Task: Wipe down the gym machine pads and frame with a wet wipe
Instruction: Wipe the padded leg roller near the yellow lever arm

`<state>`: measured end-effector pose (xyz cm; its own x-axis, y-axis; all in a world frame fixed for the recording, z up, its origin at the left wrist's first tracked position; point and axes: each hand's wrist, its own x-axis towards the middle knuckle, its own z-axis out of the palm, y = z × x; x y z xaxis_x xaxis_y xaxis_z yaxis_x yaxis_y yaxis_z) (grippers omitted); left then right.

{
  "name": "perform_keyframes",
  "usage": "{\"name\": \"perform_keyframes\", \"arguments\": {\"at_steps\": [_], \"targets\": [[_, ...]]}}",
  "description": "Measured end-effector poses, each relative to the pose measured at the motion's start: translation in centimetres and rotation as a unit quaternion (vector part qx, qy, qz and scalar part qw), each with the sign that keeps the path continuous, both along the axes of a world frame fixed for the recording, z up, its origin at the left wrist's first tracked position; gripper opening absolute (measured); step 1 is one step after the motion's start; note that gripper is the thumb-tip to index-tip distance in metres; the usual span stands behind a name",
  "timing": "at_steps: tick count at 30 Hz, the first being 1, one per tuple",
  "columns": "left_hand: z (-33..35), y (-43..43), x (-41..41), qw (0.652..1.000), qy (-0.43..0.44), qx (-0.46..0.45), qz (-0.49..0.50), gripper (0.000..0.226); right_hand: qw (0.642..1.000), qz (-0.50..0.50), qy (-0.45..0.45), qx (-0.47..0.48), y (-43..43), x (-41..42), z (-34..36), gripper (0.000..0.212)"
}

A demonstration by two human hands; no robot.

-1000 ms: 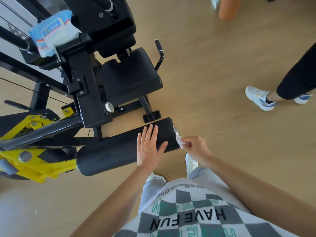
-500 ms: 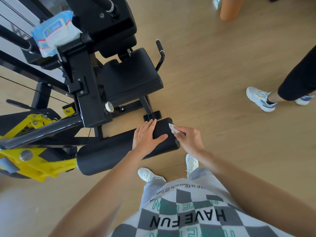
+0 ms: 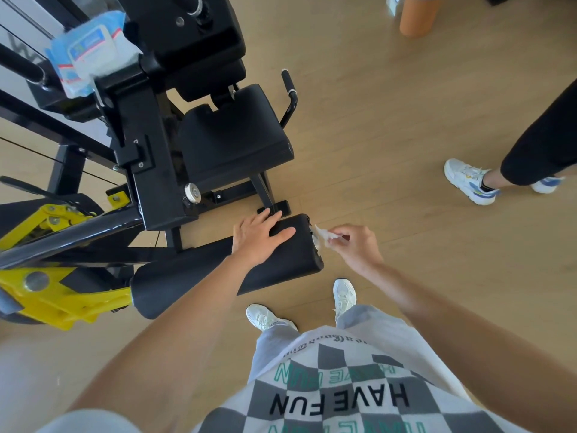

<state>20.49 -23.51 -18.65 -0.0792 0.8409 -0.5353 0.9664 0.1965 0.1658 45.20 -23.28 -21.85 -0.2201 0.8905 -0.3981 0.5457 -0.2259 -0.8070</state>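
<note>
A black roller pad (image 3: 193, 276) lies across the lower middle, fixed to the black and yellow machine frame (image 3: 150, 170). My left hand (image 3: 259, 235) rests flat on the pad's right part, fingers straight. My right hand (image 3: 352, 245) pinches a crumpled white wet wipe (image 3: 323, 235) against the pad's right end face. The black seat pad (image 3: 231, 142) sits above, behind the roller.
A blue pack of wipes (image 3: 89, 54) lies on the frame at the upper left. Another person's legs and white shoes (image 3: 471, 179) stand at the right. An orange cylinder (image 3: 416, 15) stands on the wooden floor at the top. My own shoes (image 3: 343, 295) are below the pad.
My left hand slid farther up and over the roller pad. My right hand with the wipe moved up from the pad's lower end edge to its top corner, then back out to the end face.
</note>
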Motion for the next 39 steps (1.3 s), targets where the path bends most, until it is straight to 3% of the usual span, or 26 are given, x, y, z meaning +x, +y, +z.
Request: {"name": "perform_keyframes", "arguments": {"at_steps": [4, 9, 11, 13, 16, 20, 23, 28, 34, 37, 39], "targets": [[-0.1, 0.3, 1.1, 0.996, 0.043, 0.054, 0.06, 0.066, 0.998, -0.013, 0.065, 0.005, -1.1, -2.3, 1.1, 0.034], [0.1, -2.9, 2.8, 0.979, 0.007, 0.193, 0.061, 0.045, 0.997, 0.016, 0.059, 0.051, -3.8, -1.5, -0.3, 0.029], [-0.3, -4.9, 3.2, 0.974, 0.011, 0.222, 0.046, 0.046, 0.995, 0.051, 0.049, 0.076, -4.2, -0.6, -0.6, 0.058], [-0.6, -6.9, 3.5, 0.971, 0.037, 0.234, 0.033, 0.049, 0.993, 0.095, 0.027, 0.072, -4.4, 0.2, -0.9, 0.069], [-1.1, -9.4, 4.1, 0.963, 0.071, 0.26, 0.026, 0.053, 0.996, 0.092, -0.01, 0.018, -4.4, 1.3, -1.7, 0.054], [-1.8, -11.3, 4.9, 0.97, 0.079, 0.23, 0.031, 0.062, 1.0, -0.003, 0.004, -0.025, -2.9, 1.4, -1.1, 0.02], [-2.1, -11.0, 4.8, 0.975, 0.064, 0.21, 0.032, 0.069, 0.997, -0.054, 0.057, -0.012, -1.4, 0.0, 0.4, 0.022], [-1.8, -8.9, 3.6, 0.982, 0.048, 0.183, 0.029, 0.072, 0.994, -0.026, 0.109, 0.01, -2.6, -2.5, 1.6, 0.026], [-1.2, -7.9, 3.1, 0.987, 0.031, 0.153, 0.027, 0.074, 0.999, 0.022, 0.034, 0.03, -4.4, -0.6, 0.4, 0.027], [-0.9, -7.0, 2.7, 0.991, 0.025, 0.131, 0.026, 0.074, 0.996, 0.092, -0.022, -0.006, -4.3, 0.7, -0.5, 0.028], [-0.7, -6.2, 2.3, 0.993, 0.02, 0.112, 0.024, 0.072, 0.996, 0.08, -0.037, -0.013, -3.6, 1.1, -1.0, 0.025]]}}
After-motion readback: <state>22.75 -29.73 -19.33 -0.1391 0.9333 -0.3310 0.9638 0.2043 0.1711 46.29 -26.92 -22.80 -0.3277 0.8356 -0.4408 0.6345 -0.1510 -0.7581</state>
